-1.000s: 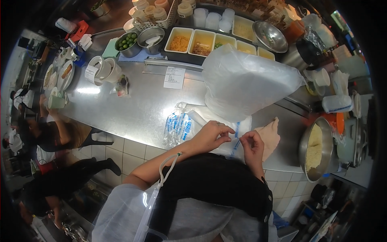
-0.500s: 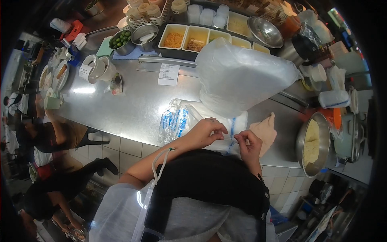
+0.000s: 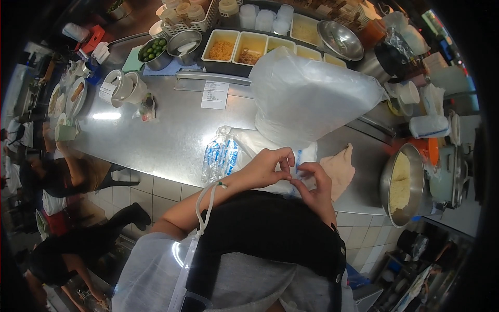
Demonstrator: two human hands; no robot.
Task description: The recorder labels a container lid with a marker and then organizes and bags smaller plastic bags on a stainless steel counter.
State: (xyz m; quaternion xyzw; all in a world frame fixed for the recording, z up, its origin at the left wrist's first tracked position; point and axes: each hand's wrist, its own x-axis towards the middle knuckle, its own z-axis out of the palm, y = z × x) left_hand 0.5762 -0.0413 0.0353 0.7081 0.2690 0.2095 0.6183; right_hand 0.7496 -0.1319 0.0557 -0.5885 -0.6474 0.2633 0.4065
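Just above the near edge of the steel counter, my left hand (image 3: pixel 267 167) has its thumb and fingertips curled into a pinch. My right hand (image 3: pixel 317 188) faces it, thumb and index finger bent inward almost to the left fingertips. Whatever lies between the fingers is too thin or small to make out. Beneath both hands is a stack of white plastic bags (image 3: pixel 248 143) with blue print, partly in a crinkled clear wrapper (image 3: pixel 214 156). A large translucent plastic bag (image 3: pixel 312 99) stands puffed up behind it. Right of the stack lies a pale pink cloth (image 3: pixel 340 169).
A steel bowl (image 3: pixel 384 182) of pale yellow food stands at the right. Food tubs (image 3: pixel 223 46), a pot of limes (image 3: pixel 156 54) and a paper slip (image 3: pixel 214 94) are at the back. White containers (image 3: pixel 132 89) sit left. Two people (image 3: pixel 67 179) are on the left.
My hands have drawn closer together, and the right thumb now reaches toward the left fingertips. The bags and the other things on the counter have stayed in place.
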